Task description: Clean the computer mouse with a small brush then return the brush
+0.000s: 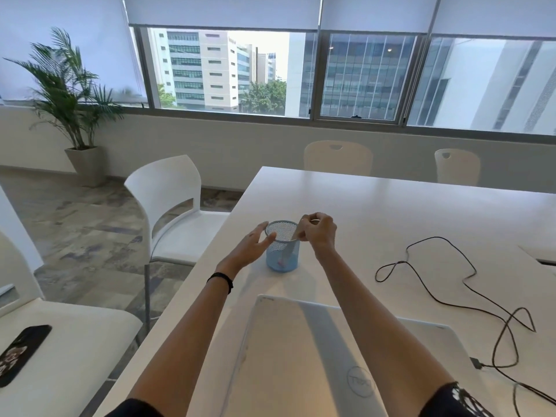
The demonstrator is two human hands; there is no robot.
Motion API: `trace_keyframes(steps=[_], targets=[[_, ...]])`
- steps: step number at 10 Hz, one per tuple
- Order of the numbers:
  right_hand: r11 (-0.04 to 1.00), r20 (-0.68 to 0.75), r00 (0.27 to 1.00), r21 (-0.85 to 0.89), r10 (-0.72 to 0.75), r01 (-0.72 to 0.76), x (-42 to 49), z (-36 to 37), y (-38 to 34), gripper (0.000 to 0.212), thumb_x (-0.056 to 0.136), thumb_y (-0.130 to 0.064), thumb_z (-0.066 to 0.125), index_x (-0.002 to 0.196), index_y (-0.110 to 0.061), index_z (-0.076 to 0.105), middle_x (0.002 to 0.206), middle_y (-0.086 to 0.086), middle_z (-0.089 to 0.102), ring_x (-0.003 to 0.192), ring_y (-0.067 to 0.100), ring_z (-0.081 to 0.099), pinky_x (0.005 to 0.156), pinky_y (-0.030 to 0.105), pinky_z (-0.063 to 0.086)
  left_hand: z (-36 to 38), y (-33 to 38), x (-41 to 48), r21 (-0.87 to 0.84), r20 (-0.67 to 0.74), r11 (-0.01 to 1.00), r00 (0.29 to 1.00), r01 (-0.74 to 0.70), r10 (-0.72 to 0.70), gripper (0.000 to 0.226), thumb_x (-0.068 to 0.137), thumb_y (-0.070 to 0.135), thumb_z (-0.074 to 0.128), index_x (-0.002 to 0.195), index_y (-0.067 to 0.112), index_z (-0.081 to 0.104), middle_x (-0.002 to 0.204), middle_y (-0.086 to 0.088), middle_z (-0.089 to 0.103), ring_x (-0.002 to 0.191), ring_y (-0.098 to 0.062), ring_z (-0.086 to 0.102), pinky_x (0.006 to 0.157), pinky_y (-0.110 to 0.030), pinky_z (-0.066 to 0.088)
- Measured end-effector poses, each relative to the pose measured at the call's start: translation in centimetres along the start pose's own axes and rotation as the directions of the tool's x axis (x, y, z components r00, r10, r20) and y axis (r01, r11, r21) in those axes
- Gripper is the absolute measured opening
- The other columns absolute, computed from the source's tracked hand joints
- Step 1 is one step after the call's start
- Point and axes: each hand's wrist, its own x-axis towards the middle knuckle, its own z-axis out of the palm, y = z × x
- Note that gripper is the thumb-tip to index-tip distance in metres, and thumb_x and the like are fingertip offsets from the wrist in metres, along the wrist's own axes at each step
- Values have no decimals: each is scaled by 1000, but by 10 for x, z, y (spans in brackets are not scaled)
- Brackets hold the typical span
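Observation:
A blue mesh pen cup [282, 260] stands on the white table [391, 212] ahead of me. Inside it a small brush [291, 248] leans against the right side of the rim, its light handle sticking up. My right hand [319, 230] is pinched on the top of that handle, just over the rim. My left hand [255, 242] rests against the cup's left side with fingers spread, thumb on the rim. No computer mouse is in view.
A shut silver laptop [316, 356] lies close in front of me. A black cable [451, 284] loops across the table to the right. White chairs [171, 206] stand along the left edge; a dark phone [21, 353] lies on the nearest seat.

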Motion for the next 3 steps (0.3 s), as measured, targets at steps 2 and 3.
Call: trace_keyframes(steps=[2, 3], targets=[[999, 76, 997, -27, -24, 26, 10, -23, 9, 10, 84, -7, 58, 86, 2, 61, 82, 20, 70, 54, 25, 63, 54, 35, 58, -7, -1, -2, -5, 69, 1000, 997, 29, -29, 60, 96, 43, 43, 146, 17, 21, 155, -5, 24, 141, -24, 25, 113, -38, 23], [980, -4, 995, -175, -99, 97, 18, -45, 13, 19, 83, -12, 60, 94, 3, 64, 89, 21, 72, 79, 34, 67, 76, 35, 54, -8, 3, -3, 50, -30, 998, 999, -24, 25, 60, 96, 38, 46, 146, 14, 23, 155, -7, 24, 141, -25, 24, 113, -37, 22]])
